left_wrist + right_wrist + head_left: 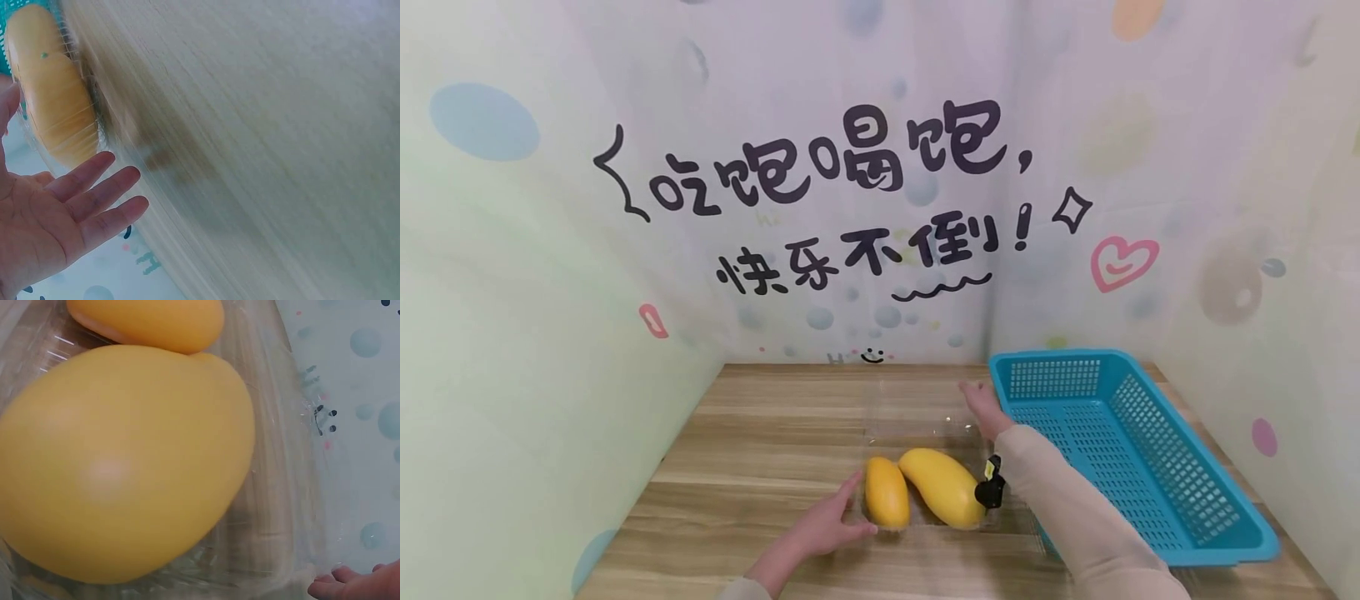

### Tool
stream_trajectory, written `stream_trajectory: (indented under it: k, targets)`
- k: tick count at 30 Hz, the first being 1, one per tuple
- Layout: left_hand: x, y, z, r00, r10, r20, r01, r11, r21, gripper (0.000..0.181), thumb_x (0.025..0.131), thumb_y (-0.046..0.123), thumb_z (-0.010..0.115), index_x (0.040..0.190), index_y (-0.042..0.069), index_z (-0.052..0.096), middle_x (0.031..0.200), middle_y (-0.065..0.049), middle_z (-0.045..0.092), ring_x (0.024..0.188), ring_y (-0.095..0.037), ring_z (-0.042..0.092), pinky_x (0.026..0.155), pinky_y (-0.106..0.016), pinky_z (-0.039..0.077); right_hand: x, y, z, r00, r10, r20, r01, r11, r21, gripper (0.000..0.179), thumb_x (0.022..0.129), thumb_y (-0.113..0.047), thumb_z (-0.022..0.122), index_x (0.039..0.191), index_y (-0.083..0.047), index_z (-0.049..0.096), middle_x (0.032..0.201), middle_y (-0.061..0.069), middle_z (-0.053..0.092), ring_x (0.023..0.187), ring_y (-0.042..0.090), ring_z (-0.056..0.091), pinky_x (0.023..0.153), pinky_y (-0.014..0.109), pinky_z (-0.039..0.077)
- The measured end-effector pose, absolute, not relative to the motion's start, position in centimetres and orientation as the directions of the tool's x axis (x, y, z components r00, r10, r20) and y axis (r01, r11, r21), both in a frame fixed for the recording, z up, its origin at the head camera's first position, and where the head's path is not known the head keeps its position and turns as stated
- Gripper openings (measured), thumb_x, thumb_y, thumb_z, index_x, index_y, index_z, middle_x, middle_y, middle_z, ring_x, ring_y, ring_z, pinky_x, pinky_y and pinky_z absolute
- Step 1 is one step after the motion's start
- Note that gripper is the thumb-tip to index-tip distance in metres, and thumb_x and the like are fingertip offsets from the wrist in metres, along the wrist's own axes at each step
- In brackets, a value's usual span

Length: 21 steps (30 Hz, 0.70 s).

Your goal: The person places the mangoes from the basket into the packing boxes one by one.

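Note:
Two mangoes lie in a clear plastic box (272, 500) on the table: a smaller orange mango (887, 492) at the left and a larger yellow mango (942, 486) beside it. Behind them the clear lid (913, 408) stands raised. At the box's left side is my left hand (827, 523), thumb near the front corner and fingers spread along the wall; the left wrist view shows the fingers extended. My right hand (985, 407) reaches to the lid's right edge, its fingertips (322, 589) loosely extended there.
A blue perforated basket (1213, 467) stands on the right, close to my right forearm. A small black camera (990, 485) on the right wrist overlaps the large mango. Printed curtains (850, 317) bound the wooden table (737, 467) at the back and sides.

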<state>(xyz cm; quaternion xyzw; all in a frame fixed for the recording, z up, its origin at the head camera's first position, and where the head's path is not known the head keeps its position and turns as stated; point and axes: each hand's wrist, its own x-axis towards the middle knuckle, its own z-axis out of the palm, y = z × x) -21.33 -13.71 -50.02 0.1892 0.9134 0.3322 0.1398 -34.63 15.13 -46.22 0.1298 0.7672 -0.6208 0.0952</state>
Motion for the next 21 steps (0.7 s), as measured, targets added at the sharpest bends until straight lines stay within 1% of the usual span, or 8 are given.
stream_trajectory:
  k: [2, 6, 9, 13, 16, 18, 20, 21]
  targets:
    - [-21.4, -13.7, -50.0, -0.889, 0.439, -0.128, 0.256, 0.709, 0.657, 0.09, 0.08, 0.048, 0.064, 0.145, 0.005, 0.019, 0.125, -0.029, 0.051, 0.112, -0.042, 0.052, 0.09, -0.06, 0.041, -34.8, 15.3, -45.7, -0.954, 0.09, -0.287, 0.3, 0.204, -0.932, 0.073, 0.097, -0.038, 0.033, 0.143, 0.005, -0.003, 0.15, 0.027, -0.001, 0.137, 0.043, 0.004, 0.111, 0.055, 0.011]
    - [-21.4, -13.7, -50.0, -0.889, 0.44, -0.124, 0.262, 0.713, 0.651, 0.09, 0.08, 0.048, 0.064, 0.145, 0.005, 0.019, 0.124, -0.029, 0.051, 0.111, -0.042, 0.052, 0.089, -0.06, 0.041, -35.0, 15.6, -44.5, -0.97, 0.102, -0.22, 0.237, 0.208, -0.949, 0.064, 0.098, -0.033, 0.033, 0.141, 0.009, 0.011, 0.147, 0.028, 0.014, 0.134, 0.041, 0.017, 0.11, 0.052, 0.019]
    - [-21.4, -13.7, -50.0, -0.89, 0.441, -0.121, 0.264, 0.711, 0.652, 0.09, 0.08, 0.047, 0.065, 0.145, 0.005, 0.019, 0.124, -0.03, 0.051, 0.111, -0.043, 0.052, 0.09, -0.06, 0.041, -34.6, 16.0, -43.1, -0.977, 0.085, -0.195, 0.21, 0.222, -0.952, 0.058, 0.099, -0.03, 0.03, 0.139, 0.01, 0.017, 0.144, 0.028, 0.02, 0.132, 0.04, 0.021, 0.108, 0.053, 0.023]
    - [-21.3, -13.7, -50.1, -0.892, 0.436, -0.115, 0.268, 0.717, 0.643, 0.09, 0.079, 0.047, 0.065, 0.145, 0.004, 0.02, 0.123, -0.03, 0.052, 0.11, -0.044, 0.052, 0.089, -0.061, 0.04, -33.9, 16.6, -41.5, -0.983, 0.032, -0.179, 0.18, 0.315, -0.932, 0.055, 0.1, -0.03, 0.023, 0.14, 0.009, 0.017, 0.14, 0.029, 0.024, 0.129, 0.042, 0.026, 0.105, 0.054, 0.028]
    - [-21.2, -13.8, -50.1, -0.894, 0.434, -0.113, 0.269, 0.72, 0.64, 0.09, 0.079, 0.047, 0.065, 0.144, 0.004, 0.02, 0.123, -0.029, 0.052, 0.11, -0.045, 0.052, 0.089, -0.062, 0.04, -33.6, 17.2, -40.7, -0.987, -0.01, -0.158, 0.144, 0.365, -0.92, 0.055, 0.101, -0.032, 0.02, 0.138, 0.009, 0.021, 0.133, 0.03, 0.034, 0.118, 0.042, 0.038, 0.097, 0.052, 0.036]
    - [-21.2, -13.8, -50.1, -0.894, 0.434, -0.114, 0.269, 0.721, 0.639, 0.09, 0.079, 0.047, 0.065, 0.144, 0.004, 0.02, 0.123, -0.029, 0.052, 0.109, -0.045, 0.052, 0.088, -0.062, 0.04, -33.5, 17.6, -40.4, -0.988, -0.029, -0.153, 0.13, 0.381, -0.916, 0.057, 0.101, -0.034, 0.019, 0.138, 0.009, 0.022, 0.129, 0.03, 0.039, 0.111, 0.038, 0.044, 0.091, 0.047, 0.041]
    - [-21.3, -13.8, -50.1, -0.893, 0.435, -0.113, 0.271, 0.721, 0.638, 0.09, 0.079, 0.048, 0.065, 0.144, 0.004, 0.021, 0.122, -0.029, 0.053, 0.109, -0.044, 0.052, 0.088, -0.062, 0.041, -33.5, 18.0, -40.2, -0.987, -0.047, -0.155, 0.127, 0.37, -0.92, 0.055, 0.101, -0.035, 0.021, 0.135, 0.008, 0.027, 0.122, 0.028, 0.044, 0.099, 0.032, 0.049, 0.083, 0.041, 0.044]
    - [-21.3, -13.8, -50.1, -0.893, 0.436, -0.113, 0.272, 0.722, 0.636, 0.09, 0.079, 0.048, 0.064, 0.144, 0.004, 0.021, 0.122, -0.029, 0.053, 0.109, -0.044, 0.053, 0.088, -0.062, 0.041, -33.5, 18.2, -40.2, -0.986, -0.055, -0.158, 0.127, 0.364, -0.923, 0.055, 0.101, -0.036, 0.021, 0.134, 0.007, 0.029, 0.12, 0.027, 0.046, 0.097, 0.028, 0.05, 0.081, 0.038, 0.045]
